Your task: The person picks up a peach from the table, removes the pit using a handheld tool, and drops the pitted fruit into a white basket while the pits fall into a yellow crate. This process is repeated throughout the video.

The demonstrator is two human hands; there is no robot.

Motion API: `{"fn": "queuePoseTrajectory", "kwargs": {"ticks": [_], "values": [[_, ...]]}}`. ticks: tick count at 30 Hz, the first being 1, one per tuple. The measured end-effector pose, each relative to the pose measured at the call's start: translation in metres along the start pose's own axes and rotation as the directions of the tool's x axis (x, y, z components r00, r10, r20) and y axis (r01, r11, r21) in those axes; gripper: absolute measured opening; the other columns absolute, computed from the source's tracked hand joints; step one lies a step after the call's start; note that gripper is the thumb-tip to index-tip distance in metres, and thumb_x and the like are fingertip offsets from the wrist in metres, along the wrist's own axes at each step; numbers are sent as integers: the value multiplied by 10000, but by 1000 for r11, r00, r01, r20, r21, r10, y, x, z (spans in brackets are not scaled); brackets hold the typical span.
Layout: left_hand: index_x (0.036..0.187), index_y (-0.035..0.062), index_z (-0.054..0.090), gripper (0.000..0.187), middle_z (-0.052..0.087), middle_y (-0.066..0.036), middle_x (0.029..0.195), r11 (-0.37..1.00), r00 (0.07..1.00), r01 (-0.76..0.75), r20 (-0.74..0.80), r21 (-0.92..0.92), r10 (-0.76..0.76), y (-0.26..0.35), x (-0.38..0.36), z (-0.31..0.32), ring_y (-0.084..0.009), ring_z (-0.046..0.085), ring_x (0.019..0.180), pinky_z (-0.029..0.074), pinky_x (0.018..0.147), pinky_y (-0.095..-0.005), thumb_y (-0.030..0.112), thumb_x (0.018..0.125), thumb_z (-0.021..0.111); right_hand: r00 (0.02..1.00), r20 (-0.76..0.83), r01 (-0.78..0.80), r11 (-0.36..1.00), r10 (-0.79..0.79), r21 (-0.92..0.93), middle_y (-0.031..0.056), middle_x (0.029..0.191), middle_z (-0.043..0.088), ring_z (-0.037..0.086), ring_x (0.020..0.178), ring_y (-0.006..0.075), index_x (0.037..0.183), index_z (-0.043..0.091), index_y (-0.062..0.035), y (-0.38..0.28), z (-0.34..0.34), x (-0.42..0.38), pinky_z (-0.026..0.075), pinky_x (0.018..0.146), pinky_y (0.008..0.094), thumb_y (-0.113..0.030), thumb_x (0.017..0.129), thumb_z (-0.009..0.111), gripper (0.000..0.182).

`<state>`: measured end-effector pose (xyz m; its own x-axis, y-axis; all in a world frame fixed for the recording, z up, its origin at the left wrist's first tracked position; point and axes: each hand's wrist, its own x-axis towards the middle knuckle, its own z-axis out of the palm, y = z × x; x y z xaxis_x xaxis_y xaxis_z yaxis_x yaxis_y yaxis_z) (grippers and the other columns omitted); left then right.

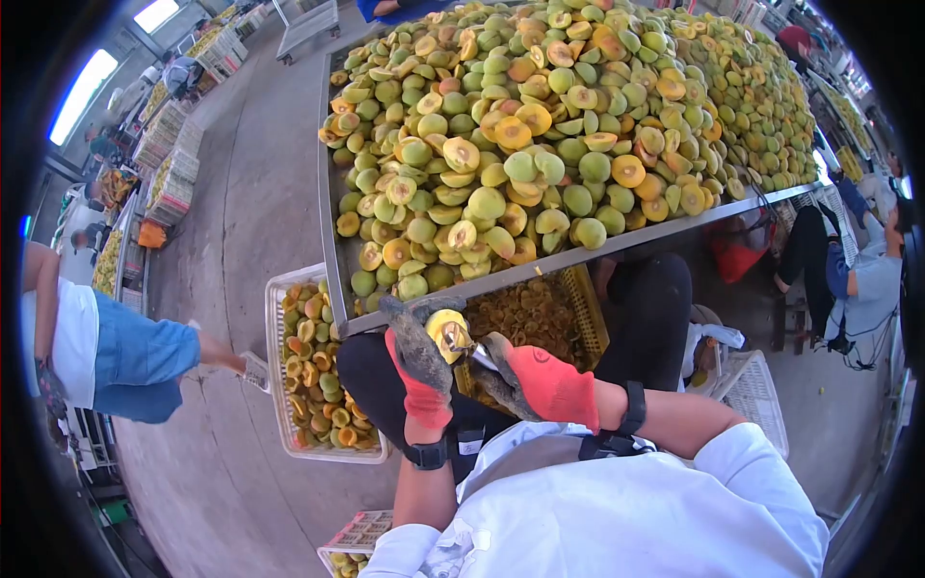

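My left hand (420,356), in a red glove with a dirty grey palm, grips a yellow peach half (447,333) with its cut face towards me. In a matching glove, my right hand (540,383) is closed round a small metal pitting tool (485,358), whose tip is at the cut face. The fingers cover most of the tool, so its exact shape is hidden. Just beyond my hands, a metal-edged table (568,252) bears a big heap of green and yellow peach halves (501,135). Beneath my hands stands a yellow crate (585,306) with brownish scraps.
A white crate (277,385) of peach halves stands left of my legs, with another crate (358,532) behind it. A person in blue shorts (145,361) is on the left. At right sits another person (872,265), near a white basket (756,395). A cart (308,31) stands farther off.
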<state>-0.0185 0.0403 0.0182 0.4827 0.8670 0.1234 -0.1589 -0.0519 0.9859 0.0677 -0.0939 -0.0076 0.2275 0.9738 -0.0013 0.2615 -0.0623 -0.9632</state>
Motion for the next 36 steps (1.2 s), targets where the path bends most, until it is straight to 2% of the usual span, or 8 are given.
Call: {"fn": "queuePoseTrajectory", "kwargs": {"ticks": [6,9,14,15,25,28,30,36], "values": [[903,-54,644,683,664,-89,837,983,986,-163,41,88,160,-35,5,-15,-164,618,794,495,762,-282,507,983,263,992,74,-123,950,106,286,52,791,616,537,628,119,1074,573,-67,-3,0,1,420,523,286,-398,977,382,394],[1047,-52,579,504,649,-139,963,981,981,101,149,168,-127,-80,7,-52,-196,630,819,509,759,-279,387,988,339,813,366,-581,606,452,543,42,815,560,492,718,112,985,485,-43,-1,-5,1,433,630,285,-124,911,573,141],[966,-48,608,607,659,-141,906,990,955,137,261,29,-140,-24,19,-25,-195,633,799,513,745,-279,469,981,291,999,-40,-16,950,30,312,33,882,620,589,747,101,1048,594,-80,11,4,5,472,626,225,-436,964,413,408],[950,-47,614,629,661,-141,894,986,955,165,248,2,-161,-17,21,-18,-195,634,795,514,742,-279,486,980,281,923,149,-319,491,354,810,37,914,620,591,802,92,1056,590,-69,9,8,8,482,682,224,-417,967,421,397],[729,-38,611,820,637,-182,688,851,764,522,476,-58,-436,1,29,-10,-267,638,605,552,598,-341,650,916,206,856,379,-517,581,352,628,-49,783,572,463,597,36,1066,597,-91,-4,3,3,335,475,212,-346,995,401,329],[717,-38,611,817,635,-182,684,864,790,500,440,-60,-427,-3,25,-7,-277,632,580,552,582,-349,644,919,209,882,301,-471,658,363,588,-55,766,566,456,585,27,1060,596,-116,-10,2,4,332,465,208,-359,989,412,313],[719,-38,613,814,636,-180,684,853,812,500,423,-148,-403,-9,23,-4,-273,632,580,552,581,-349,641,920,212,779,471,-609,319,414,726,-58,743,556,443,557,25,1053,591,-130,-12,-1,4,324,451,206,-384,984,415,317],[720,-23,608,783,636,-175,682,878,905,378,318,-294,-283,-4,10,3,-269,632,590,545,577,-356,624,930,221,784,515,-620,488,346,615,-70,684,509,442,529,32,1032,550,-164,-19,-9,8,320,433,206,-320,936,539,184]]}}
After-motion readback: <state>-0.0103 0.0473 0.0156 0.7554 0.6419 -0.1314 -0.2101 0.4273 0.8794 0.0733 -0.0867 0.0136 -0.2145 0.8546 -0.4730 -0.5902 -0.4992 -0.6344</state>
